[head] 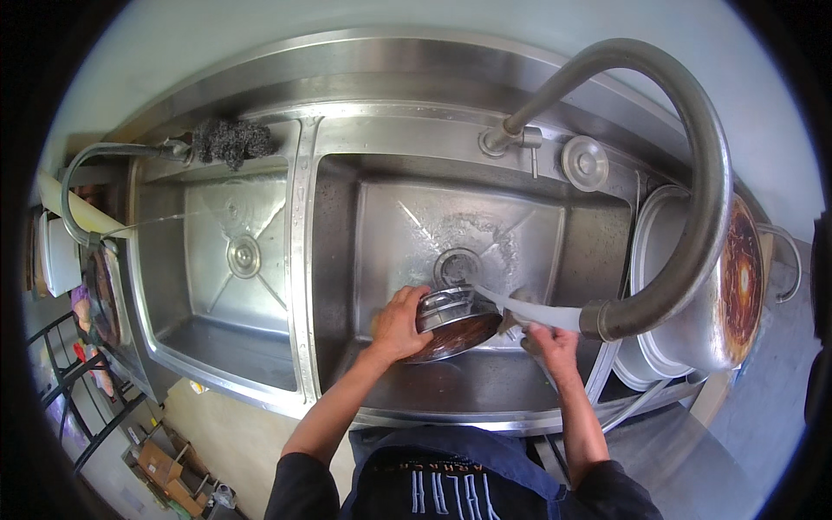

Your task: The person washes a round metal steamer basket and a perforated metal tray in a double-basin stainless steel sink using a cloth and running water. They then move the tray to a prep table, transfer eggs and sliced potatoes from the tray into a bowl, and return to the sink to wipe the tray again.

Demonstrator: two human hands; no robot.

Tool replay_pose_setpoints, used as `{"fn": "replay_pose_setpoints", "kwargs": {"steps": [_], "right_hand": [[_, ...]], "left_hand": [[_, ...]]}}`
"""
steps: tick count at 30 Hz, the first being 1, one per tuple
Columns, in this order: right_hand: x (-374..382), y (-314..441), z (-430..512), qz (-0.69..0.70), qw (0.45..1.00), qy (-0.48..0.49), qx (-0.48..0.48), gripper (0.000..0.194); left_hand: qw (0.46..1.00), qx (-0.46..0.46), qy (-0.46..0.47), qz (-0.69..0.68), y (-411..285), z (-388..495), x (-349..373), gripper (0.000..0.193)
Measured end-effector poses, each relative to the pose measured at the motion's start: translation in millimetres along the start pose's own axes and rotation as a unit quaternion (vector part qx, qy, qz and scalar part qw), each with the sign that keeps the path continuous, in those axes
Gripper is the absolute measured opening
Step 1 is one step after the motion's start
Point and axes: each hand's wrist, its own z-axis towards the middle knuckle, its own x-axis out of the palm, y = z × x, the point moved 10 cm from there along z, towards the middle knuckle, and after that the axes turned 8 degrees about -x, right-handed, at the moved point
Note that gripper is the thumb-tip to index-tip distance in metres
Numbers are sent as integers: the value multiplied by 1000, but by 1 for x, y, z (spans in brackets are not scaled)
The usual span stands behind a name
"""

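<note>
My left hand (398, 325) grips the rim of a round metal pan (458, 325). The pan is tilted over the right sink basin (390, 253), and its brown-stained underside faces me. On the pan's other side, my right hand (552, 348) is curled behind the water stream. A blurred, pale brownish thing lies by its fingers, and I cannot tell whether they hold it. Water (533, 312) pours from the large curved faucet (695, 195) across the pan's right edge. It splashes around the drain (457, 265).
A left basin (162, 260) adjoins, with thin water running from a smaller faucet (104, 151). Dark scouring mesh (233, 142) rests behind it. A metal drain cover (585, 162) sits on the back ledge. Large pots with a scorched base (742, 286) stand at the right.
</note>
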Motion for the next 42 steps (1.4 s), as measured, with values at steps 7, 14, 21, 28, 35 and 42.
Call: {"fn": "replay_pose_setpoints", "kwargs": {"steps": [7,14,21,28,35,42], "right_hand": [[114,71,21,-125,969,148,-154,24],[112,50,47,-262,941,58,-207,17],[81,-62,38,80,978,107,159,19],[117,48,12,-57,973,92,-203,23],[108,-44,29,77,994,50,57,28],[119,-51,17,72,994,28,74,25]], "left_hand": [[998,-50,-13,28,-11,-9,12,71],[997,4,-62,-49,3,-18,5,70],[997,47,-50,-24,2,-38,-7,69],[998,49,-6,33,-15,-16,-5,67],[992,96,-73,27,-13,-42,-19,59],[991,65,44,112,-9,-48,-29,69]]}}
